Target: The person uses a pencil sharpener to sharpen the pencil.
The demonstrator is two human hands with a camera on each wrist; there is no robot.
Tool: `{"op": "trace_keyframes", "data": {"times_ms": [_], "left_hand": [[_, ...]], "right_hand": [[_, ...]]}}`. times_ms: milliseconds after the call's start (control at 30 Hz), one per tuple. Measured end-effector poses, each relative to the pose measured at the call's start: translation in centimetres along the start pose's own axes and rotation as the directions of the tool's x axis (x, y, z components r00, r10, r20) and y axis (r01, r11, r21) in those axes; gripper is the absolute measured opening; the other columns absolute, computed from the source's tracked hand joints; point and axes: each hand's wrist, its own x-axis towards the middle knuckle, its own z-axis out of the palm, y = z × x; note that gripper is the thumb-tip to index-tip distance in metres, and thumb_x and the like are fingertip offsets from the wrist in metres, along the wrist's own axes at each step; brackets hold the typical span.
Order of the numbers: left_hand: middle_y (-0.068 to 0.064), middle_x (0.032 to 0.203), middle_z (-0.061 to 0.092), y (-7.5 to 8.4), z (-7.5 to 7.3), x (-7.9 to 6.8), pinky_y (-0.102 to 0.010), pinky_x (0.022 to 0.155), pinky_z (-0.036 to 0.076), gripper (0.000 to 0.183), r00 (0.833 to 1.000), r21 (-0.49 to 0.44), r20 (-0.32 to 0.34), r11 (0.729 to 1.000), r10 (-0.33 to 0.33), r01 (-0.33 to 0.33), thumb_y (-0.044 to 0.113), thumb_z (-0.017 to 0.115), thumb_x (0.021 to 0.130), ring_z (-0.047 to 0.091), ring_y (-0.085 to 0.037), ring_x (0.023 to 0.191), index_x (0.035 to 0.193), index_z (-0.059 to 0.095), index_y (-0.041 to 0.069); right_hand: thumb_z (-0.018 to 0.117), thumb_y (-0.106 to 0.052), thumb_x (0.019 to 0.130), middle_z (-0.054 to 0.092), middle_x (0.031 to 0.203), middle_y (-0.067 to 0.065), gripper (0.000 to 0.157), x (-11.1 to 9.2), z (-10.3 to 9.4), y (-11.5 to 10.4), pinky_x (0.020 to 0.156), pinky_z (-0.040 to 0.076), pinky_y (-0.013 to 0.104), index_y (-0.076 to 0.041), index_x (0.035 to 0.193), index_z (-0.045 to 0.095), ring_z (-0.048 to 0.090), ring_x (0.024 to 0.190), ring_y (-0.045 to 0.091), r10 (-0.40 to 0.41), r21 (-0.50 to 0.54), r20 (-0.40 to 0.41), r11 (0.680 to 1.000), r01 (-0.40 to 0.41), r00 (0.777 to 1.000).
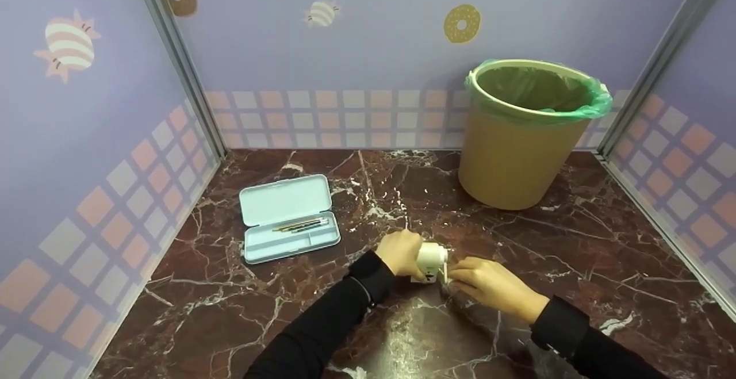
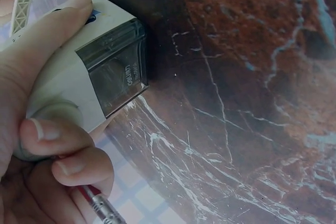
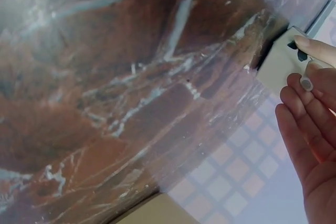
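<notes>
A white crank pencil sharpener (image 1: 430,256) stands on the marbled surface between both hands. My left hand (image 1: 401,251) grips it from the left. In the left wrist view, the sharpener's see-through shavings bin (image 2: 118,69) faces out below the thumb. Curled fingers of that hand also hold a red pencil (image 2: 101,205) with a silver end; its other end is hidden by the hand. My right hand (image 1: 489,284) pinches the knob (image 3: 306,84) of the crank. The crank arm (image 2: 22,9) shows at the upper left of the left wrist view.
An open light-blue pencil case (image 1: 286,201) lies to the left, with a few pencils (image 1: 302,225) inside. At the back right stands a tan bin (image 1: 512,163) with a green liner. Small white flecks (image 1: 397,195) dot the surface beyond the hands. Patterned walls enclose the back and sides.
</notes>
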Motion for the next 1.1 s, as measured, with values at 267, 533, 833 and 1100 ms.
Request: {"op": "trace_keyframes", "data": {"times_ms": [267,533,833,1100], "left_hand": [[-0.003,0.090,0.076,0.0,-0.1,0.2,-0.036,0.069,0.061,0.051,1.000,0.023,-0.006,1.000,0.002,-0.002,0.042,0.097,0.058,0.073,-0.020,0.080,0.091,0.073,0.011],[-0.004,0.089,0.077,-0.4,-0.1,0.1,-0.037,0.069,0.061,0.050,0.999,-0.006,-0.003,0.999,0.033,-0.033,0.040,0.097,0.058,0.073,-0.020,0.079,0.092,0.074,0.010],[-0.004,0.088,0.077,-0.5,0.1,0.2,-0.036,0.068,0.061,0.048,0.999,-0.023,0.002,0.999,0.048,-0.048,0.038,0.096,0.059,0.072,-0.020,0.077,0.091,0.074,0.011],[-0.004,0.087,0.077,-0.4,0.2,0.3,-0.036,0.066,0.060,0.045,0.997,-0.010,-0.003,0.997,0.072,-0.072,0.036,0.095,0.060,0.072,-0.020,0.076,0.092,0.074,0.010]], "right_hand": [[0.081,-0.007,0.082,0.072,0.091,0.000,0.018,0.3,-1.1,-0.1,0.069,0.057,0.027,-0.008,0.100,0.077,0.068,0.079,0.012,-0.009,0.008,-0.011,1.000,0.009,1.000],[0.082,-0.008,0.080,0.072,0.089,0.000,0.019,0.9,-2.0,-0.1,0.071,0.058,0.026,-0.007,0.099,0.078,0.069,0.079,0.012,-0.040,-0.026,-0.050,0.999,0.039,0.998],[0.083,-0.009,0.079,0.073,0.091,0.001,0.022,1.8,-3.1,0.4,0.071,0.059,0.028,-0.006,0.099,0.077,0.069,0.080,0.013,-0.046,-0.063,-0.083,0.997,0.041,0.996],[0.081,-0.007,0.081,0.073,0.091,0.001,0.018,2.4,-3.7,1.2,0.070,0.059,0.031,-0.007,0.098,0.077,0.069,0.080,0.015,-0.014,-0.079,-0.088,0.997,0.007,0.996]]}}
